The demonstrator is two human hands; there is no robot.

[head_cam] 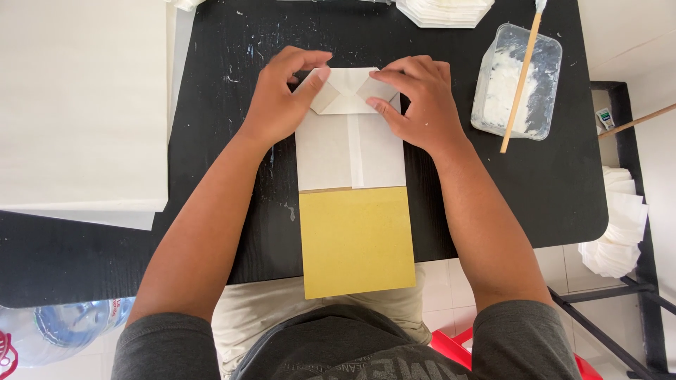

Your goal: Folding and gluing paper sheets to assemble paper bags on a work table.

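So I'm pressing my left hand (282,95) flat-ish on the top left corner of the white paper bag (350,141), fingers stretched out and thumb pinning a folded triangle flap down, not really gripping anything. My right hand (419,102) is doing the same on the top right corner, fingers curled over the other flap and pushing it down. The bag is lying in the middle of the black table (232,204), wrapped round a yellow board (357,243) that's sticking out toward me past the table edge. Off to the right, a clear plastic tub (517,81) of white paste is sitting with a wooden stick (521,81) resting across it. A big stack of white sheets (81,105) is lying on the left.
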